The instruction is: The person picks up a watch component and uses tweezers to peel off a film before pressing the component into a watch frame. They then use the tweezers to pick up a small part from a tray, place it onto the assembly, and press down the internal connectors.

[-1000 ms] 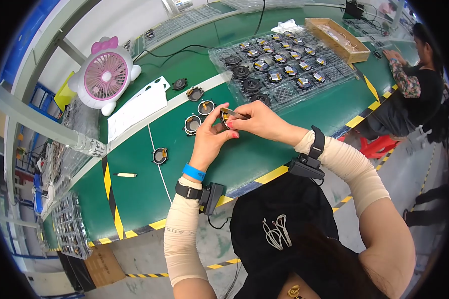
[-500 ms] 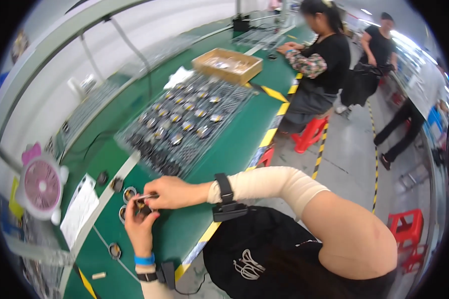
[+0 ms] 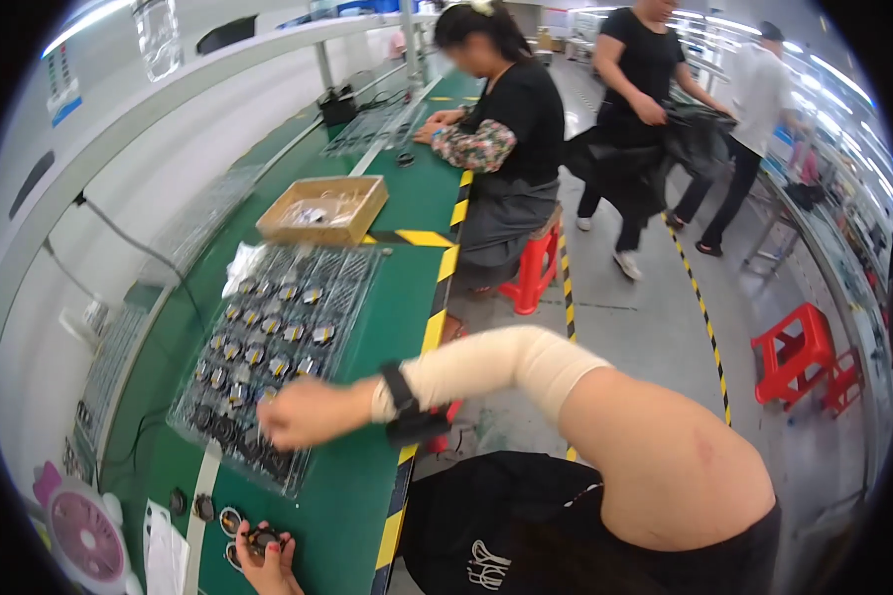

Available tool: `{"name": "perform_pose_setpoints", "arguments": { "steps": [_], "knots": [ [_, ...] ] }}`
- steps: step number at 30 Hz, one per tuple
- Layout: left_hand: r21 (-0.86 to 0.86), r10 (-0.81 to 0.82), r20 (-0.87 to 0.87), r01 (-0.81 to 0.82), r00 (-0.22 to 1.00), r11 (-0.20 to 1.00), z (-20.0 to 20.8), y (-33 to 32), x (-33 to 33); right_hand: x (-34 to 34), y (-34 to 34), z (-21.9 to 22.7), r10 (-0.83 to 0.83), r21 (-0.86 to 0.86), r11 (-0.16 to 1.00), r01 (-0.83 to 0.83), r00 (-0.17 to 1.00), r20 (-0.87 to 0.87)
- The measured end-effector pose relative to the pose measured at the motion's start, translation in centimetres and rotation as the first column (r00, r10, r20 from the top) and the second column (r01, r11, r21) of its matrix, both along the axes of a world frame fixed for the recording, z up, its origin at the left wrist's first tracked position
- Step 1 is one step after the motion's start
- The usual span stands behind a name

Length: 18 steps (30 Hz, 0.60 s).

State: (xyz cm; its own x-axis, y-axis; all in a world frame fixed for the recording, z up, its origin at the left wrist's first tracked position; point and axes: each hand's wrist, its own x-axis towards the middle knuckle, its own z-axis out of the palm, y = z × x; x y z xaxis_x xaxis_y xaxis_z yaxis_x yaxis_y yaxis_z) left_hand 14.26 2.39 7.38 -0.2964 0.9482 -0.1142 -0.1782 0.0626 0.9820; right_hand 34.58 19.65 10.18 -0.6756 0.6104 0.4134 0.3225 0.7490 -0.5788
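My left hand is at the near edge of the bench with its fingers wrapped round a small round black part. Out over the near end of a clear plastic tray, my right hand has its fingers pinched together. Whatever they hold is too small and blurred to name. Rows of small round parts with silver and yellow faces sit in the tray, and darker black parts fill its near end. Beside my left hand lie round ring-like parts and a black part.
A shallow wooden box stands beyond the tray. A pink and white fan and white paper are at the near left. Striped tape runs along the bench edge. A seated co-worker works farther along; red stools stand right.
My right hand has left my left hand and moved over the tray. My left hand keeps the round part. The view has swung to the right, and two people in the aisle have moved.
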Motion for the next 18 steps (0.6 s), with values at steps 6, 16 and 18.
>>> {"name": "perform_pose_setpoints", "arguments": {
  "steps": [6, 16, 18],
  "knots": [
    [-0.06, -0.042, 0.022, 0.043, 0.999, 0.997, -2.4, 3.0, -4.4, 6.6, 18.5, -0.2, -0.574, 0.264, 0.781, 0.566, 0.817, -0.055],
    [-0.131, -0.058, -0.008, 0.057, 0.998, 0.99, -2.4, 4.5, -7.4, 11.1, 34.9, -2.3, -0.833, 0.052, 0.553, 0.832, 0.552, 0.02],
    [-0.138, -0.069, -0.009, 0.068, 0.998, 0.988, -2.7, 5.1, -8.0, 11.6, 36.1, -2.6, -0.83, 0.162, 0.54, 0.826, 0.554, -0.06]
  ]
}}
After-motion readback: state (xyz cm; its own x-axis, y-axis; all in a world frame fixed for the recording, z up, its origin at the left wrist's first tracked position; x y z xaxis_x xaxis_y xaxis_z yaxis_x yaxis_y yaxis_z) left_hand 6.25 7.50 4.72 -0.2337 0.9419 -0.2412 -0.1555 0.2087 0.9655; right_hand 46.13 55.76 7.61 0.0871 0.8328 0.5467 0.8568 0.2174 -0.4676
